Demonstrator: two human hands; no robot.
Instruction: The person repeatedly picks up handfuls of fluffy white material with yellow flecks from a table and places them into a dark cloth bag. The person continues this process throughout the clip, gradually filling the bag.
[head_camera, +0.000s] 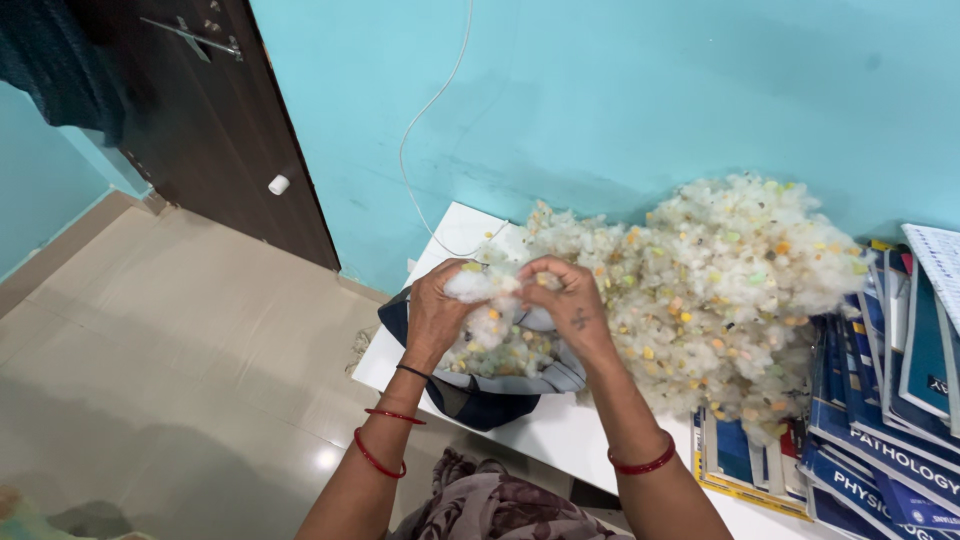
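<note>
Pinching is seen at both hands: a clump of white stuffing (487, 287) is gripped between them, just above the open mouth of a dark cloth bag (478, 398). Left hand (435, 315) is closed on the clump's left end, fingers curled over it. Right hand (570, 300) is closed on the right end, knuckles up, a small dark mark noted on its back. The two hands are held close, nearly touching, with the clump bridging the gap.

More stuffing is seen hanging below the clump and filling the bag directly under the hands. The bag is set on the near-left corner of a white table (545, 435), partly over the edge.

A large loose heap of stuffing (720, 280), white with yellow, orange and green flecks, is piled on the table to the right of the hands, against a turquoise wall (620, 100). The heap reaches almost to the right hand.

Red bangles (378, 455) are worn on both wrists.

A stack of blue books (880, 420) is leaned at the table's right end, touching the heap. A dark wooden door (215, 120) is noted upper left; a tiled floor (180, 350) lies below it. A white cable (425, 120) is run down the wall.
</note>
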